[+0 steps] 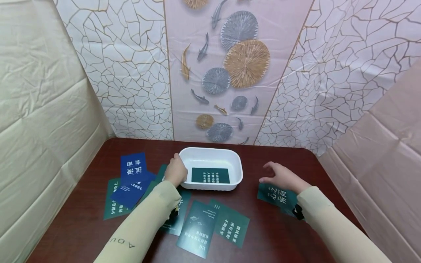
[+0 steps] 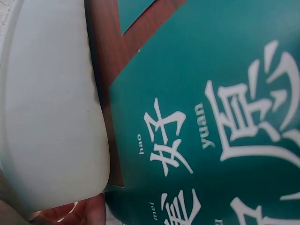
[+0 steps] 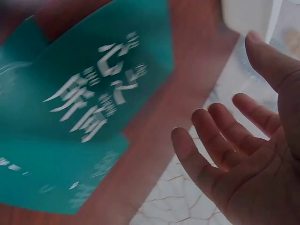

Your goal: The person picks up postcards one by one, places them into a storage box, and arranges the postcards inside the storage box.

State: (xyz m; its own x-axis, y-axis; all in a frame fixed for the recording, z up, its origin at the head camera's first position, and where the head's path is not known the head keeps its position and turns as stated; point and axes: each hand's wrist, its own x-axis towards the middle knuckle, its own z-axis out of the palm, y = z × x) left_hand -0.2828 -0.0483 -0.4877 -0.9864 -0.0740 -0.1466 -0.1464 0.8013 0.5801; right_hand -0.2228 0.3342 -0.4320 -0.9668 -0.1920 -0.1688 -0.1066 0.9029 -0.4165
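A white plastic tray (image 1: 210, 153) stands near the middle of the table with a green card (image 1: 210, 175) lying in it. My left hand (image 1: 175, 170) grips the tray's left rim; in the left wrist view its fingertips (image 2: 96, 209) show below the tray's end. My right hand (image 1: 285, 176) hovers to the right of the tray, fingers spread and a little bent, with nothing in its grasp. Below it lie green cards with white lettering (image 1: 276, 196), which the right wrist view shows apart from the fingers (image 3: 225, 140).
Blue cards (image 1: 133, 168) overlap a green card (image 1: 112, 197) at the left. Several more green cards, among them one with planet drawings (image 1: 198, 230) and one beside it (image 1: 233, 226), lie in front of the tray. Patterned cloth (image 1: 131, 73) hangs behind the dark red table (image 1: 256, 241).
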